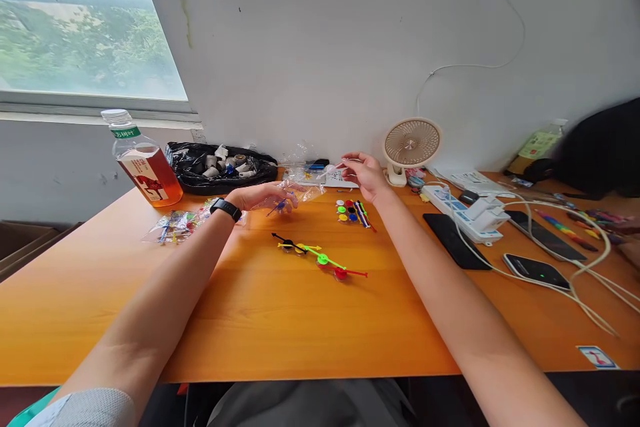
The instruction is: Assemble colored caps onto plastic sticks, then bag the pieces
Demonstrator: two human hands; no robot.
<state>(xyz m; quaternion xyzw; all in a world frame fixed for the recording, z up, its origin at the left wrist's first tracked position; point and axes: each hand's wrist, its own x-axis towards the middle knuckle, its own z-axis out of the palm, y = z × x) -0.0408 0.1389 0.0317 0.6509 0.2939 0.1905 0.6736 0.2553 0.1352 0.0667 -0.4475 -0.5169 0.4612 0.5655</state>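
Observation:
My left hand point(260, 195), with a black watch on its wrist, is closed on a clear plastic bag point(313, 193) near the back of the table. A blue arrow spinner point(284, 205) shows just below its fingers; whether it is inside the bag I cannot tell. My right hand point(369, 177) pinches clear plastic near the bag's other end. In front lie four spinners in a slanting row: black point(287, 246), yellow point(300, 249), green point(323, 259) and red point(341, 273). Coloured discs point(342, 210) and loose arrows point(364, 215) lie below my right hand.
Bagged coloured parts point(181, 225) lie left, near a tilted-looking tea bottle point(150, 170) and a black bag of scraps point(225, 170). A small fan point(411, 143) stands behind. On the right are a power strip point(463, 213), phones point(536, 271), cables and another person's hand point(627, 250).

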